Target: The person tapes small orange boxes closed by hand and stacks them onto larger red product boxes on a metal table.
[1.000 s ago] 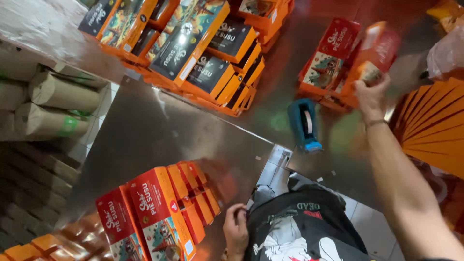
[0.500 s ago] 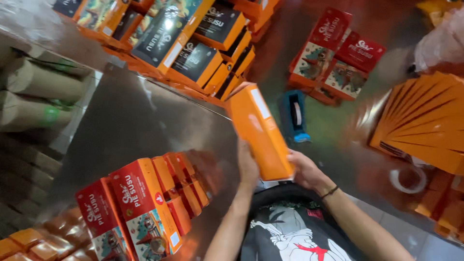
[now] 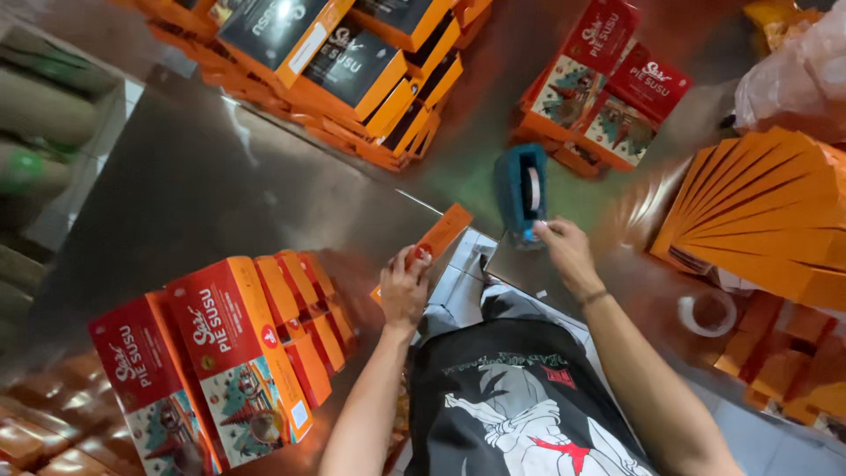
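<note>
Surface: steel table (image 3: 203, 176), reflective, with a notch at the near edge where the person stands; tiled floor below. Left hand (image 3: 404, 286): closed round one orange box (image 3: 434, 242), held edge-on over the table's near edge. Right hand (image 3: 567, 249): fingers at the base of one blue tape dispenser (image 3: 523, 189); whether it grips cannot be told. Near left: row of red boxes (image 3: 220, 353) standing on edge, two faces clear, those behind blurred, count uncertain. Far: stack of dark-topped boxes (image 3: 352, 70), cut off by the frame. Far right: red pile (image 3: 608, 88), about three on top. Right: fan of flat orange blanks (image 3: 767, 211), uncounted. One tape roll (image 3: 708, 314). Left edge: paper rolls (image 3: 35, 115), blurred.
</note>
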